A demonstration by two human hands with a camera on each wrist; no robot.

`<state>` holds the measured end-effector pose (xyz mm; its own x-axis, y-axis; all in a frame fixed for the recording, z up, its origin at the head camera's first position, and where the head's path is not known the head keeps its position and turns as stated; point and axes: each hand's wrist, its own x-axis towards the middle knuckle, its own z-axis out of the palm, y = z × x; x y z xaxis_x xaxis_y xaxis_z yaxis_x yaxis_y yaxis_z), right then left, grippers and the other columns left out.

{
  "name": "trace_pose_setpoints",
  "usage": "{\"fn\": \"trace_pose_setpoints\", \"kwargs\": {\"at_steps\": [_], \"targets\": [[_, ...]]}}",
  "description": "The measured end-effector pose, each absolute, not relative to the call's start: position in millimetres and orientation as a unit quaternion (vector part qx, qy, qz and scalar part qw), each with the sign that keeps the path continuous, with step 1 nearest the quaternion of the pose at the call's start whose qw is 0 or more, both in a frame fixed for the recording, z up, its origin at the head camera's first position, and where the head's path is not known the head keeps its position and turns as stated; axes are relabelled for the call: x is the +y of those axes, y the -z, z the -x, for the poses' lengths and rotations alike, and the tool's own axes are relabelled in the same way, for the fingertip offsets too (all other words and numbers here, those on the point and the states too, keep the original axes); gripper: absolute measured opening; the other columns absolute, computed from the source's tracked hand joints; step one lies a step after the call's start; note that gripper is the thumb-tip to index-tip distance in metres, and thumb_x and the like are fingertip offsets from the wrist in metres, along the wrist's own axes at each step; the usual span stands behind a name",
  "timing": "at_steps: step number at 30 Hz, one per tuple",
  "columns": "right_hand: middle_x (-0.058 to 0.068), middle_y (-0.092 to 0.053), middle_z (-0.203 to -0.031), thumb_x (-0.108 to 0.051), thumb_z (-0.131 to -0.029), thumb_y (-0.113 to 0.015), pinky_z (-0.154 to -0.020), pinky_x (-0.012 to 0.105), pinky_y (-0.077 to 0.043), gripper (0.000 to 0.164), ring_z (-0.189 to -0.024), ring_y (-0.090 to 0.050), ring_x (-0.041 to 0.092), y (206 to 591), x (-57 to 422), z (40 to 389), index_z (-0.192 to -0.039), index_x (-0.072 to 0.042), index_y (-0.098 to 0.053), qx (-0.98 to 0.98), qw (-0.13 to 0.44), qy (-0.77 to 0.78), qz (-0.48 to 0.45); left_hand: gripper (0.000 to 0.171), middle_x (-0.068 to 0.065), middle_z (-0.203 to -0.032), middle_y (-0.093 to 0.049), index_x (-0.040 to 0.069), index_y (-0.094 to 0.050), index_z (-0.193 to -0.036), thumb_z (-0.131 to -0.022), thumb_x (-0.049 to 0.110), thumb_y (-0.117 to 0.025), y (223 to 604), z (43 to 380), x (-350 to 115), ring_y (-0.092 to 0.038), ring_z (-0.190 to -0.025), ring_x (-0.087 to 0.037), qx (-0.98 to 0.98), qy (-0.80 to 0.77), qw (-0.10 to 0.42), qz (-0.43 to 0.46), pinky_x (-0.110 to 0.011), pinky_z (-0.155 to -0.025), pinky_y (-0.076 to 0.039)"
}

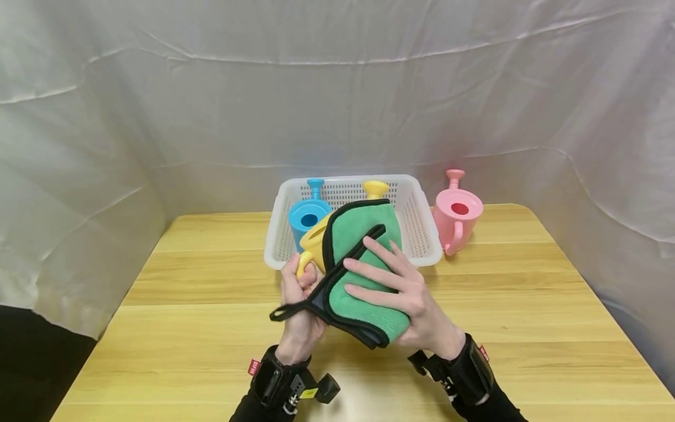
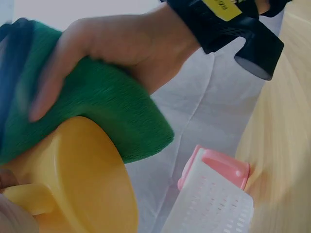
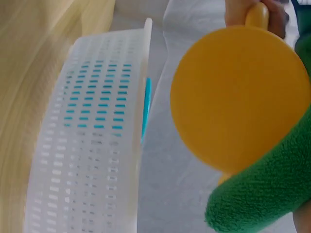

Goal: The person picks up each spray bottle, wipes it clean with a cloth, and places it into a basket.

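Observation:
My left hand (image 1: pixel 302 316) grips the curved handle of a yellow watering can (image 1: pixel 315 237), raised in front of the basket. A green cloth (image 1: pixel 364 228) with black edging and a black hanging loop is draped over the can's side and hides much of it. My right hand (image 1: pixel 408 293) holds the cloth against the can, fingers spread across it; its thumb is hidden in the head view. In the right wrist view, the can's round base (image 3: pixel 238 97) faces the camera, with the left hand's fingers at the handle above. The left wrist view shows the right hand (image 2: pixel 116 43) bent over the cloth.
A white perforated basket (image 1: pixel 413 234) stands behind the hands, with a blue watering can (image 1: pixel 308 211) inside at its left. To its right, a pink watering can (image 1: pixel 457 217) stands on the wooden table (image 1: pixel 200 328). Pale fabric (image 1: pixel 337 105) hangs behind the table.

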<state>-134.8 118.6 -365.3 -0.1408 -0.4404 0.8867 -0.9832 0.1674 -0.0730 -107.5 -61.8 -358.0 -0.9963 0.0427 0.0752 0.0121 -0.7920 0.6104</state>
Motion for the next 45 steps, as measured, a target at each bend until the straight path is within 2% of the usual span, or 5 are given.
{"fn": "trace_pose_setpoints", "kwargs": {"at_steps": [7,24,36,42,45], "targets": [[0.011,-0.059,-0.145,-0.041,-0.100,-0.057,-0.126,0.051,-0.022,0.042,-0.149,-0.037,0.039,366,126,138,-0.121,-0.008,-0.072,-0.635,0.332,-0.412,-0.563,0.051,0.010,-0.050,-0.022,0.020,-0.030,-0.062,-0.110,0.036,-0.022,354,109,-73,-0.015,-0.042,-0.004,0.285,-0.957,0.008,-0.052,-0.022,-0.045,-0.004],[0.021,-0.052,-0.148,-0.019,-0.104,-0.054,-0.124,0.048,-0.028,0.035,-0.148,-0.038,0.040,359,117,128,-0.126,0.006,-0.065,-0.572,0.353,-0.568,-0.474,0.049,0.002,-0.047,-0.016,0.015,-0.023,-0.063,-0.111,0.023,-0.015,373,110,-52,-0.009,-0.035,-0.014,0.424,-0.849,-0.109,-0.297,-0.027,-0.029,-0.011],[0.014,-0.059,-0.143,-0.036,-0.102,-0.056,-0.126,0.050,-0.022,0.042,-0.149,-0.036,0.040,364,112,133,-0.118,-0.001,-0.072,-0.587,0.419,-0.433,-0.542,0.048,0.011,-0.056,-0.025,0.021,-0.032,-0.065,-0.105,0.047,-0.040,367,101,-56,-0.019,-0.046,-0.005,0.453,-0.879,-0.097,-0.112,-0.028,-0.040,-0.010],[0.014,-0.065,-0.135,-0.036,-0.102,-0.055,-0.123,0.051,-0.030,0.046,-0.141,-0.049,0.039,358,112,135,-0.114,0.004,-0.072,-0.559,0.416,-0.458,-0.552,0.048,0.008,-0.052,-0.018,0.017,-0.022,-0.064,-0.109,0.035,-0.026,364,105,-62,-0.008,-0.045,-0.010,0.371,-0.912,-0.064,-0.162,-0.028,-0.042,-0.003],[0.013,-0.066,-0.135,-0.013,-0.104,-0.051,-0.119,0.045,-0.038,0.031,-0.135,-0.056,0.031,356,114,131,-0.124,0.004,-0.067,-0.528,0.348,-0.588,-0.504,0.050,0.006,-0.048,-0.018,0.017,-0.022,-0.062,-0.110,0.033,-0.025,367,111,-67,-0.009,-0.041,-0.012,0.387,-0.892,-0.084,-0.217,-0.028,-0.038,-0.006]]}}
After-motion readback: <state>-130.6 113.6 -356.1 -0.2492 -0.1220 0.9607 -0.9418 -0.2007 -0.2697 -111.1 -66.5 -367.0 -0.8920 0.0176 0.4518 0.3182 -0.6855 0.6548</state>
